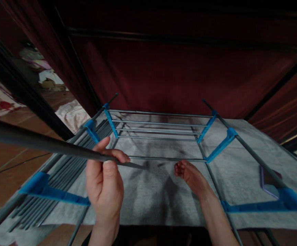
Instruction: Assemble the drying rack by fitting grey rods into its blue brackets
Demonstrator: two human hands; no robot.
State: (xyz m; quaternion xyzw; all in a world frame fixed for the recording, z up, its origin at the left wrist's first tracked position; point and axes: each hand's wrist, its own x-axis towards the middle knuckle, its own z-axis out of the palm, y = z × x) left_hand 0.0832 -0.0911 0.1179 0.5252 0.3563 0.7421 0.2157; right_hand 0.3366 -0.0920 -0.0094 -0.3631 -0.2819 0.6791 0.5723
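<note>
My left hand (pixel 104 181) is closed around a long grey metal tube (pixel 61 147), pinched between thumb and fingers. The tube slants from the left edge toward the middle, its tip above the grey cloth. My right hand (pixel 191 174) hangs apart from it with curled fingers, their inside hidden. Close beyond the right hand runs a crossbar (pixel 161 158) of a rack frame. Blue plastic brackets join the frame's tubes: a near left bracket (pixel 53 189), a near right bracket (pixel 266 205) and a right middle bracket (pixel 220 147). Several thin bars (pixel 156 131) span its far end.
Loose grey tubes (pixel 68 177) lie side by side at the left of the grey cloth (pixel 148 201). A purple-edged object (pixel 269 188) rests at the right, partly behind a tube. Dark red panels (pixel 164 75) stand behind. Striped fabric (pixel 74 114) lies on the tiled floor.
</note>
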